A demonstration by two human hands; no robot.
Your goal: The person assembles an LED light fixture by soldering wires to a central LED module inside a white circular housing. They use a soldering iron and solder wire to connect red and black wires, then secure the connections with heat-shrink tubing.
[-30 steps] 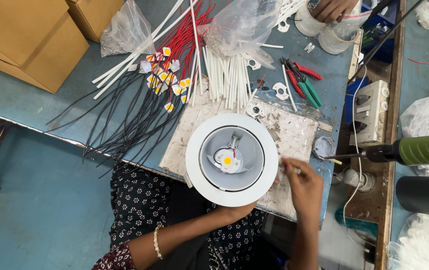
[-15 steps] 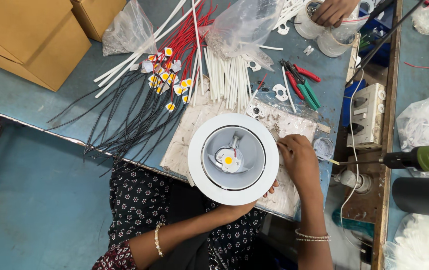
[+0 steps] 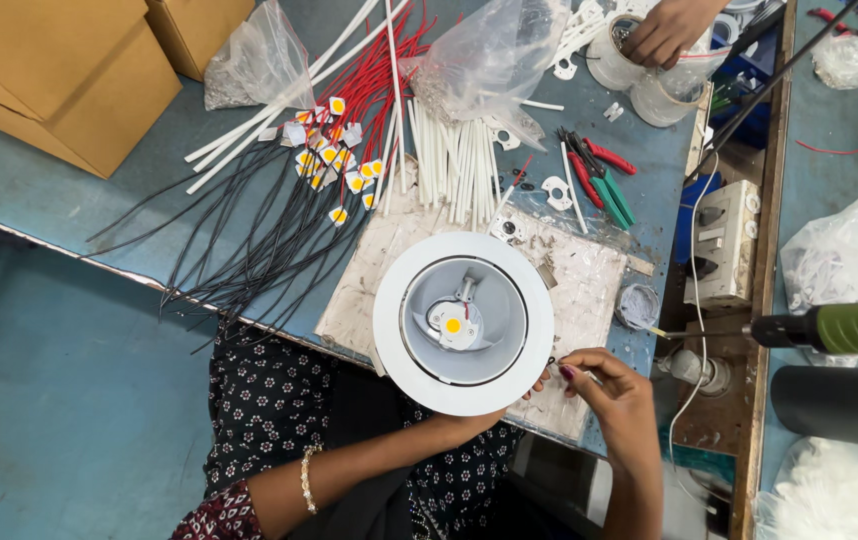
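A round white downlight housing (image 3: 394,345) with a grey reflector and a yellow LED chip (image 3: 452,325) at its centre is held over a worn white board (image 3: 589,280). My left hand (image 3: 469,424) grips the housing from below and is mostly hidden under its rim. Just right of the rim, my right hand (image 3: 611,392) has its fingertips pinched on a small dark part (image 3: 553,362).
Black and red wires with LED chips (image 3: 334,175), white sleeves (image 3: 459,165), pliers (image 3: 599,175) and plastic bags lie on the blue table (image 3: 69,200). Cardboard boxes (image 3: 59,70) stand at the far left. A green power screwdriver (image 3: 849,328) is at the right. Another person's hand (image 3: 664,30) rests on white housings.
My right hand reached up over the white board, then came back toward me to the housing's right rim. The housing has stayed nearly still in my left hand.
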